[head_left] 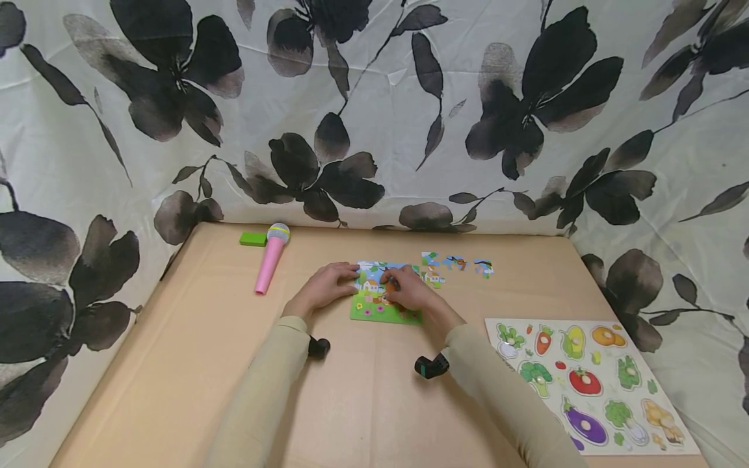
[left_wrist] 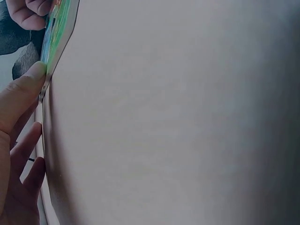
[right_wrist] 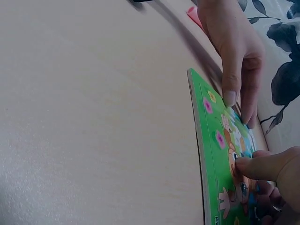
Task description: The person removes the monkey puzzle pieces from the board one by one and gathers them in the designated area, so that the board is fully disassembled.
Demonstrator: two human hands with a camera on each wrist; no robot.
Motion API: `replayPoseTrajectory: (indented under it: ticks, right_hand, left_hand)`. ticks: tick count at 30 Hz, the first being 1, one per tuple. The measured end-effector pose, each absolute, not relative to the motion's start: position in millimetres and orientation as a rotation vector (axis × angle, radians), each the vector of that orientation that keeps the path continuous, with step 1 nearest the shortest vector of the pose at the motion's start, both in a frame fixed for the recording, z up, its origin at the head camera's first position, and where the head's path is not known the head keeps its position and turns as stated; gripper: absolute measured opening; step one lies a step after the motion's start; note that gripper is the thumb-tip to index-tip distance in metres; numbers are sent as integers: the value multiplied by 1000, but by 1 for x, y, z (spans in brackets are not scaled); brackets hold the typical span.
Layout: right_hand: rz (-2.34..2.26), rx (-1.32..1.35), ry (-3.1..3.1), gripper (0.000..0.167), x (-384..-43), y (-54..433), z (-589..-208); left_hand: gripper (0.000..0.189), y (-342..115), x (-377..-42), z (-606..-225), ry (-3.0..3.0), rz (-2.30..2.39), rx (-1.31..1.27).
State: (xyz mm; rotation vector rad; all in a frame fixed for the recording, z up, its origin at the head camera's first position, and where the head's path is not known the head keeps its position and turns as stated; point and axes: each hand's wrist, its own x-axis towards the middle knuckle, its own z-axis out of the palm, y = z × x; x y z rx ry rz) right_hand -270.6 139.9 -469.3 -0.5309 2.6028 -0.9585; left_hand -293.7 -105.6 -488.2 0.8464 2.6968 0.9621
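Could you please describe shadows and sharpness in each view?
Head: a soft shadow beside the left sleeve; left wrist: the table darkens and blurs toward the picture's right; right wrist: the puzzle looks fairly sharp, with a long shadow near the left hand.

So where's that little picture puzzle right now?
In the head view, the puzzle lies near the picture's middle, with the left hand at its left edge, the right hand over it, and loose pieces towards its right.
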Motion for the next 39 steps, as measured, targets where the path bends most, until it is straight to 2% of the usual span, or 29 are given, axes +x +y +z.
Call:
replayPoseTrajectory:
  ticks: [7,21,30,39]
  right_hand:
    - [-966,-535,2617,38,-270,139,-472]
    - [-1274,-421,2670,34,-258,138,-486]
    - [-1572,-247,2430,30,-260,148,-486]
    - [-1625,-209,2380,31,-262,152,-484]
  left_hand:
    - [43,-106,-295,-491,2694,944,839]
    - [43,-105,-294,-489,2685,928,822]
    - [44,-105,-294,-489,2689,923,813]
    - [44,-106,-295,-490,2696,940,818]
